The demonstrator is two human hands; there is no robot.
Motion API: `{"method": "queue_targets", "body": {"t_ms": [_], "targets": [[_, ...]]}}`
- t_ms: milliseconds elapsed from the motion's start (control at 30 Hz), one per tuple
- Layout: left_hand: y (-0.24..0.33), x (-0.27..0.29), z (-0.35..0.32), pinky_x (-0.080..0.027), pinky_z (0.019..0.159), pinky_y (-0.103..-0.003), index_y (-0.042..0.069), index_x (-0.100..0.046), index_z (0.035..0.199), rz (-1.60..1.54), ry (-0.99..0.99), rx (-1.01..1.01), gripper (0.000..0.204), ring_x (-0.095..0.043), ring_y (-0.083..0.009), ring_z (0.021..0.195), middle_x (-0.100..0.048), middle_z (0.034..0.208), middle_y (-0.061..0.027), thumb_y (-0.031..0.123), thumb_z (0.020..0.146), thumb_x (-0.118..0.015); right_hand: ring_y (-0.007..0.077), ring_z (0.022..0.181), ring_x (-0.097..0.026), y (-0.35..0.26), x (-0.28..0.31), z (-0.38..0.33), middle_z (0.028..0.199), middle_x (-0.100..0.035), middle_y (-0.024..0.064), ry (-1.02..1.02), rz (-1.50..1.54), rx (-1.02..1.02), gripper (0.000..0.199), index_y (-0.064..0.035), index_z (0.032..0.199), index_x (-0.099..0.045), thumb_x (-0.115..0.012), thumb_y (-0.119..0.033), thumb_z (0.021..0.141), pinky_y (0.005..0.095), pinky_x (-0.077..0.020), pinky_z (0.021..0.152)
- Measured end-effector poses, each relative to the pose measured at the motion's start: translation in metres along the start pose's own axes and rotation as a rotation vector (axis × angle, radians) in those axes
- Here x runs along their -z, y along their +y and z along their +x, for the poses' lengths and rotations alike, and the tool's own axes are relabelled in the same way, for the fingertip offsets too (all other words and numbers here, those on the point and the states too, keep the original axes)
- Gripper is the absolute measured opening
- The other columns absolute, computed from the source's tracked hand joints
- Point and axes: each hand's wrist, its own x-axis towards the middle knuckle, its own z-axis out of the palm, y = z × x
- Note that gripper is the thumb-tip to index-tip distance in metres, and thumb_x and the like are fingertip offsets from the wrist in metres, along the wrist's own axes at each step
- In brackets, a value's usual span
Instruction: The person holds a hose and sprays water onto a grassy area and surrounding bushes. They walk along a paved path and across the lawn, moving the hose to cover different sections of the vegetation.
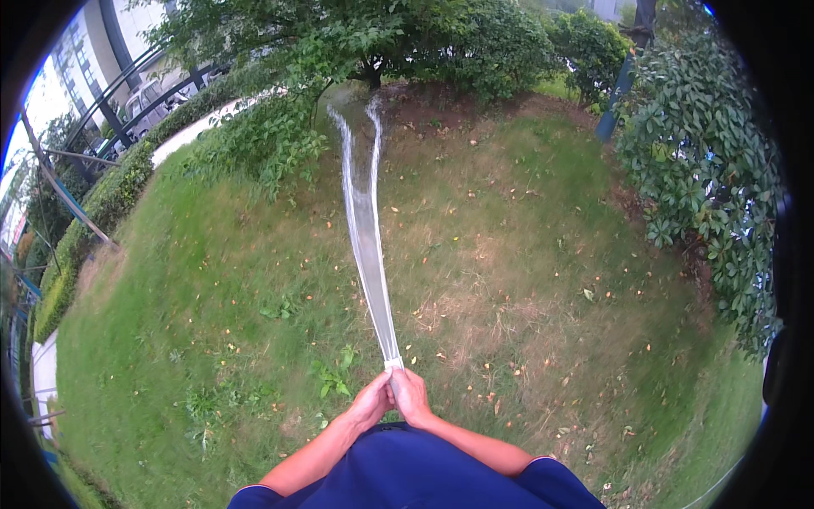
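Close in front of my body, my left hand [371,402] and my right hand [411,397] are pressed together around the pale end of a hose [393,364]. Both thumbs lie near its mouth, and most of the hose is hidden by my fingers. From it a flat sheet of water [371,259] shoots forward, bounded by two bright white edges. Farther out it splits into two streams that break into spray by the bushes.
Grass [509,339] with dry patches and fallen leaves surrounds me. A leafy tree [365,42] stands ahead, and a dense shrub [712,161] on the right beside a blue-wrapped trunk [616,102]. Along the left runs a low hedge [110,191]; a slanted pole [72,199] leans there.
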Motion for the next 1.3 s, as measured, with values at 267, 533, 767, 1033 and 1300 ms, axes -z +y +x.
{"method": "queue_targets", "body": {"t_ms": [267, 533, 767, 1033, 1300], "targets": [[-0.021, 0.039, 0.029, -0.041, 0.083, -0.029, 0.006, -0.047, 0.121, 0.437, -0.274, 0.160, 0.040, -0.053, -0.0118, 0.096, -0.057, 0.105, -0.0006, 0.015, 0.084, -0.062, 0.0123, 0.058, -0.052, 0.002, 0.000, 0.006, 0.068, -0.058, 0.0048, 0.134, 0.022, 0.028, 0.027, 0.0010, 0.088, -0.059, -0.048, -0.023, 0.092, 0.0284, -0.0419, 0.055], [-0.033, 0.050, 0.039, -0.045, 0.076, -0.030, 0.005, -0.053, 0.106, 0.572, -0.355, 0.080, 0.036, -0.056, -0.0139, 0.088, -0.060, 0.096, -0.0051, 0.015, 0.076, -0.071, 0.0115, 0.057, -0.051, 0.002, -0.005, -0.003, 0.065, -0.057, 0.0047, 0.087, -0.102, -0.009, 0.030, -0.0003, 0.082, -0.057, -0.048, -0.027, 0.094, 0.0278, -0.0400, 0.053], [-0.052, 0.068, 0.055, -0.047, 0.076, -0.031, 0.000, -0.056, 0.102, 0.837, -0.319, -0.042, 0.038, -0.057, -0.0159, 0.088, -0.062, 0.095, -0.0076, 0.018, 0.074, -0.074, 0.0100, 0.051, -0.046, 0.021, -0.013, 0.003, 0.062, -0.052, 0.0024, 0.157, 0.077, 0.006, 0.024, -0.0031, 0.080, -0.056, -0.049, -0.022, 0.093, 0.0259, -0.0381, 0.048], [-0.068, 0.085, 0.059, -0.047, 0.072, -0.032, 0.001, -0.059, 0.095, 0.786, -0.334, -0.022, 0.030, -0.055, -0.0141, 0.084, -0.062, 0.091, -0.0072, 0.017, 0.074, -0.073, 0.0086, 0.050, -0.044, 0.026, -0.015, 0.001, 0.061, -0.051, 0.0016, 0.106, 0.059, -0.025, 0.025, -0.0035, 0.080, -0.056, -0.048, -0.022, 0.094, 0.0245, -0.0358, 0.046], [-0.067, 0.092, 0.054, -0.047, 0.073, -0.032, 0.004, -0.064, 0.093, 0.921, -0.309, -0.033, 0.025, -0.058, -0.0152, 0.084, -0.065, 0.090, -0.0072, 0.018, 0.075, -0.073, 0.0088, 0.049, -0.044, 0.035, -0.016, 0.002, 0.060, -0.050, 0.0011, 0.085, 0.054, -0.078, 0.028, -0.0030, 0.078, -0.055, -0.049, -0.023, 0.096, 0.0247, -0.0352, 0.045]]}}
